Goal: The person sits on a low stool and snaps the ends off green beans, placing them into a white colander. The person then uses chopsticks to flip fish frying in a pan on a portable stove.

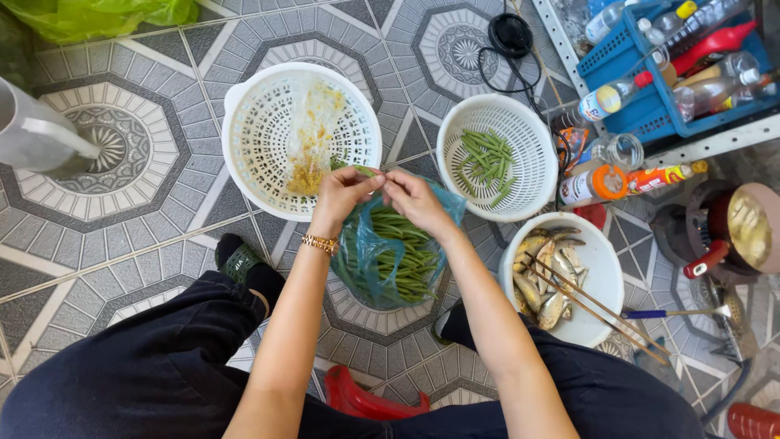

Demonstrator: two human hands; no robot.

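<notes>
Green beans fill a blue plastic bag that sits on the patterned tile floor between the person's knees. Both hands meet just above the bag's open mouth: the left hand, with a gold bracelet at the wrist, and the right hand each pinch an end of one green bean between closed fingertips, the two hands almost touching. Behind the left hand stands a large white colander holding yellowish scraps. Behind the right hand is a smaller white colander with trimmed bean pieces lying in it. To the right of the bag, a white bowl holds small fish, with a pair of wooden chopsticks resting across its rim. Farther right, bottles lie in a blue crate and on the floor beside it, near a pot with a red handle.
</notes>
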